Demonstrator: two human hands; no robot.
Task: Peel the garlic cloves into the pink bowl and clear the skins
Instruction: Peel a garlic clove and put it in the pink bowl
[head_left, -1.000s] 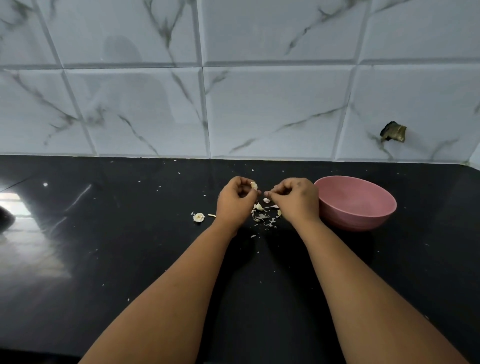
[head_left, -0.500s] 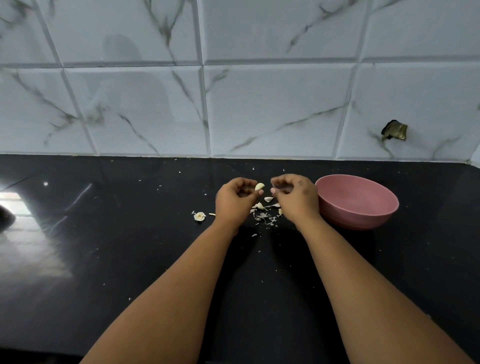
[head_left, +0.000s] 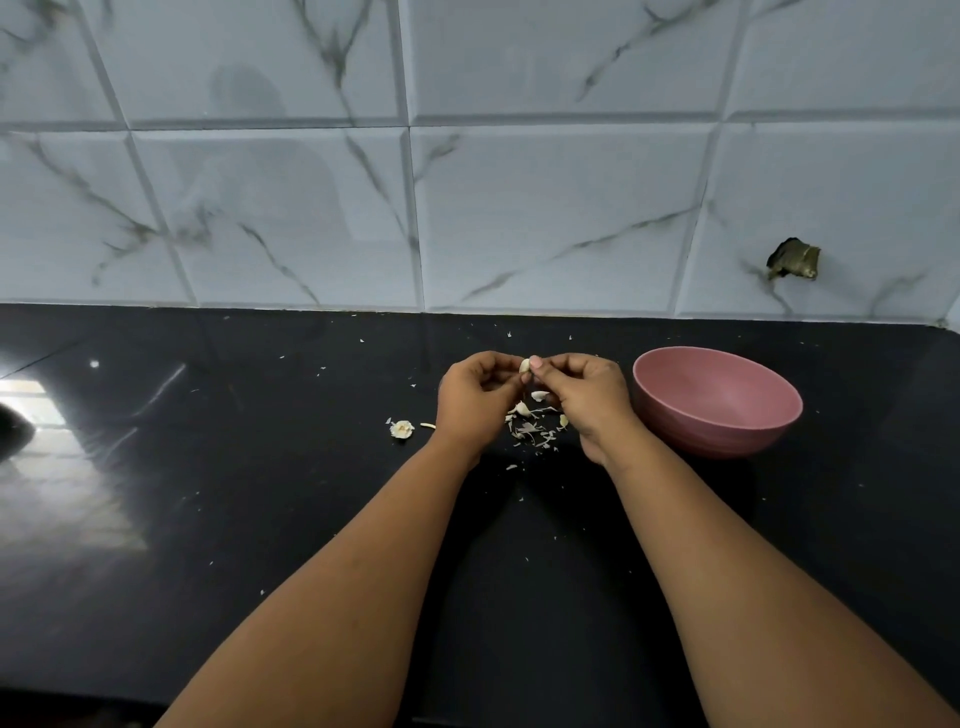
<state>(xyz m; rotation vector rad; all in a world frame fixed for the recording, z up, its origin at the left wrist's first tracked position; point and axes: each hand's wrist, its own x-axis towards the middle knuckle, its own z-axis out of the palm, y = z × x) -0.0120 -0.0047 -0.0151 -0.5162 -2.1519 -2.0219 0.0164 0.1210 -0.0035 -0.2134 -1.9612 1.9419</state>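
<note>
Counted on the black worktop (head_left: 260, 519):
- 1 pink bowl (head_left: 717, 402), toward the right edge.
- 1 garlic clove (head_left: 524, 365), pinched between 2 hands: left hand (head_left: 475, 400), right hand (head_left: 587, 397).
- 1 garlic root stub (head_left: 402, 428), left of the hands.
- 1 heap of garlic skins (head_left: 532, 426) under the hands; individual pieces too small and overlapped to be counted, a few pale clove-like bits among them.
- Small skin flecks scattered toward the back edge; number cannot be told.

Glossy black countertop (head_left: 260, 519), pink bowl (head_left: 717, 402) at right, garlic skins (head_left: 532, 428) heaped beside it, garlic root stub (head_left: 401, 429) left
</note>
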